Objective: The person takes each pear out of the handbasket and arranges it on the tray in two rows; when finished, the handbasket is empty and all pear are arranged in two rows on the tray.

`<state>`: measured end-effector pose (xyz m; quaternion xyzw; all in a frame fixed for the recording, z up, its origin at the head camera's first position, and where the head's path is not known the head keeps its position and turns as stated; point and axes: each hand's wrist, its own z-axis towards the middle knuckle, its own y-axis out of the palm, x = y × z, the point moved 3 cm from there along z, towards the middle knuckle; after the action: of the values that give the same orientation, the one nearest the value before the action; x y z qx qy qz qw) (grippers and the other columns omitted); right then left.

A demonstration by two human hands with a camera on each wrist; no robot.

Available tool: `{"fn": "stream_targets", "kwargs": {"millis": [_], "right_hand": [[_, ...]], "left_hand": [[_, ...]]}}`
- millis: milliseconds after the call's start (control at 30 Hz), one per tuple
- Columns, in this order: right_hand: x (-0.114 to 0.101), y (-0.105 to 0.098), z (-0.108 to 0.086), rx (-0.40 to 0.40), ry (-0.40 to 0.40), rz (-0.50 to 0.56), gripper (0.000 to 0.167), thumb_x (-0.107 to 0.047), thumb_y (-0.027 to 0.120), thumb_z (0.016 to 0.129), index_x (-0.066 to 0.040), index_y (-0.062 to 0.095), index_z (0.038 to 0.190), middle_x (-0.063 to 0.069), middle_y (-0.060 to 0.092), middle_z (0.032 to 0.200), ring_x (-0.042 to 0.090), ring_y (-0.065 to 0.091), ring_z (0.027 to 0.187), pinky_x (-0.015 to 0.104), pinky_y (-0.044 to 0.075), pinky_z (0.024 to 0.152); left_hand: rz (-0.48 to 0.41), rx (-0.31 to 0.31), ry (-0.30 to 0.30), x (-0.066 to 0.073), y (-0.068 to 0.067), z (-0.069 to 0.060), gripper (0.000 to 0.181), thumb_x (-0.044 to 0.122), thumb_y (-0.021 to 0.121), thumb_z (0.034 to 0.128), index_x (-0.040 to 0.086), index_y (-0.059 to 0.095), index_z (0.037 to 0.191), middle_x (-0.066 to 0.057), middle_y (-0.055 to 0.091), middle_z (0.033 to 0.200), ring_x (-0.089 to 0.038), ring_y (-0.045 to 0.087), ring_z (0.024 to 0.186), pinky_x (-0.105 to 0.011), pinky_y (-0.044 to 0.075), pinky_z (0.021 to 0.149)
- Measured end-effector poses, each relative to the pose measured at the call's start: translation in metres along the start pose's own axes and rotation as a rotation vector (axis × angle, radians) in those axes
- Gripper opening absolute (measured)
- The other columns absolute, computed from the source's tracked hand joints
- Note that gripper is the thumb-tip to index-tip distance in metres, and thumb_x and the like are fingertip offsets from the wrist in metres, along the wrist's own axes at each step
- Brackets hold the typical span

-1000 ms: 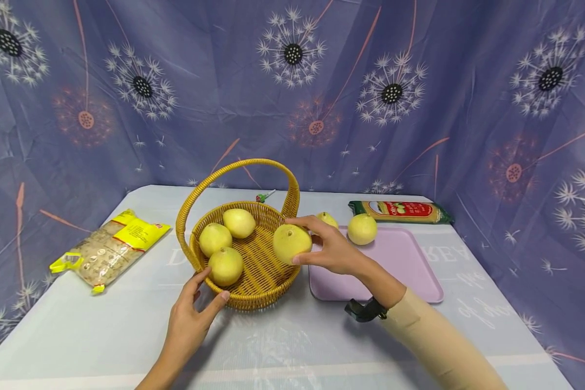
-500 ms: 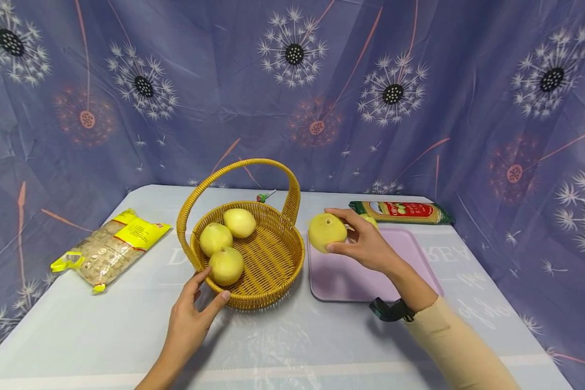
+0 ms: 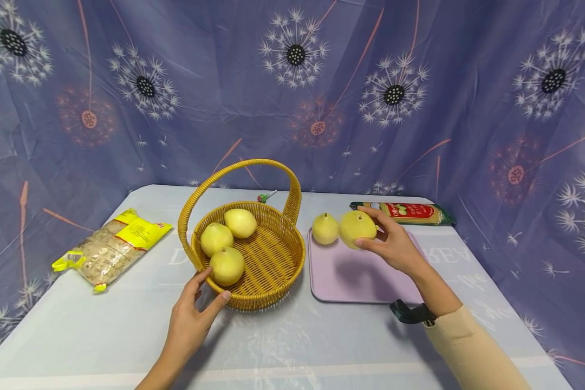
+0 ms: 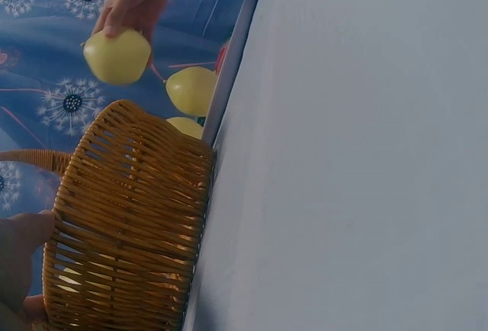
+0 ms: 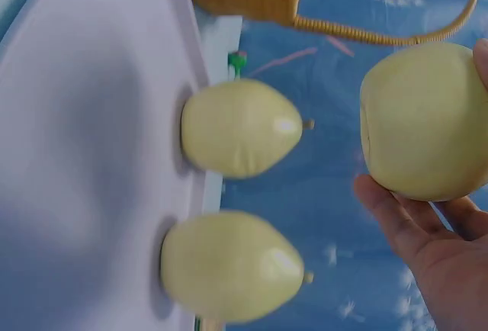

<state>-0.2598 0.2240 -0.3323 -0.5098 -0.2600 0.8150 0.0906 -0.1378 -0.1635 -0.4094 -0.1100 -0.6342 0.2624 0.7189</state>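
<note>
My right hand (image 3: 392, 241) holds a yellow pear (image 3: 357, 227) above the lilac tray (image 3: 341, 287), thumb on the near side and fingers behind. In the right wrist view, two more pears stand upright at the tray's far edge, a nearer pear (image 5: 232, 266) and another pear (image 5: 240, 129) beyond it. From the head, the held pear and hand mostly cover one of them. My left hand (image 3: 190, 317) grips the rim of the yellow wicker basket (image 3: 273, 287) at its front left. Inside, three pears (image 3: 227, 266) sit together along the left side.
A bag of grains or flakes (image 3: 114, 246) with yellow labels lies at the left. Behind the tray is a red and green noodle packet (image 3: 414, 213). A lollipop (image 3: 265, 197) lies behind the basket, whose tall handle (image 3: 253, 162) arches up. A patterned cloth hangs behind the table.
My right hand has carried its pear out from over the basket, rightward to above the tray's back part. The left hand and the basket have stayed in place.
</note>
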Motion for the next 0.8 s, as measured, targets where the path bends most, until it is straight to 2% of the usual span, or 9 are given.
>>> {"fn": "stream_targets", "kwargs": {"millis": [267, 433, 800], "right_hand": [[0.016, -0.025, -0.008, 0.081, 0.036, -0.022, 0.068, -0.015, 0.074, 0.082, -0.02, 0.042, 0.142, 0.01, 0.045, 0.139, -0.003, 0.049, 0.114, 0.004, 0.043, 0.093], [0.029, -0.037, -0.009, 0.128, 0.06, -0.059, 0.068, -0.017, 0.074, 0.082, -0.018, 0.042, 0.142, 0.011, 0.044, 0.138, -0.001, 0.047, 0.112, 0.003, 0.045, 0.089], [0.063, -0.057, -0.007, 0.222, 0.17, -0.14, 0.069, -0.027, 0.071, 0.085, -0.011, 0.039, 0.143, 0.012, 0.046, 0.133, -0.003, 0.047, 0.101, 0.006, 0.046, 0.076]], "left_hand": [[0.007, 0.008, 0.009, 0.001, 0.0, 0.001, 0.065, 0.035, 0.068, 0.087, 0.012, 0.04, 0.141, -0.013, 0.038, 0.149, -0.033, 0.036, 0.138, -0.05, 0.038, 0.109], [0.012, 0.009, 0.011, 0.001, -0.001, 0.001, 0.065, 0.035, 0.068, 0.087, 0.011, 0.04, 0.141, -0.013, 0.038, 0.148, -0.033, 0.036, 0.138, -0.05, 0.038, 0.109], [0.006, 0.0, -0.003, -0.001, 0.0, 0.0, 0.066, 0.036, 0.067, 0.0869, 0.013, 0.04, 0.142, -0.013, 0.037, 0.149, -0.033, 0.035, 0.138, -0.05, 0.037, 0.11]]}}
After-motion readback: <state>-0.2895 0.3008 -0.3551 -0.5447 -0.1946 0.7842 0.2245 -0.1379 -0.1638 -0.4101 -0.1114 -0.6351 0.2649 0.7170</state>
